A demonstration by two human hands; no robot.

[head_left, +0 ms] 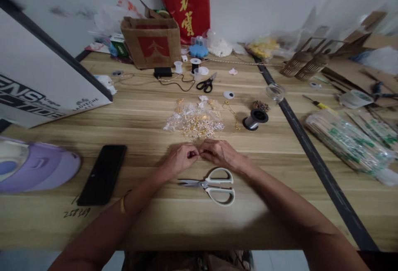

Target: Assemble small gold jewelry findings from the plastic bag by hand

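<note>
My left hand and my right hand meet at the middle of the wooden table, fingertips pinched together on something too small to make out. Just beyond them lies a heap of small clear bags with gold and silver bits. White-handled scissors lie flat on the table right under my wrists, blades pointing left. A spool of silver wire lies to the right of the heap, with a short gold chain beside it.
A black phone lies at the left, a purple cap beyond it. Black scissors, small spools and a cardboard box stand at the back. A white board leans at left. Bagged sticks lie at right.
</note>
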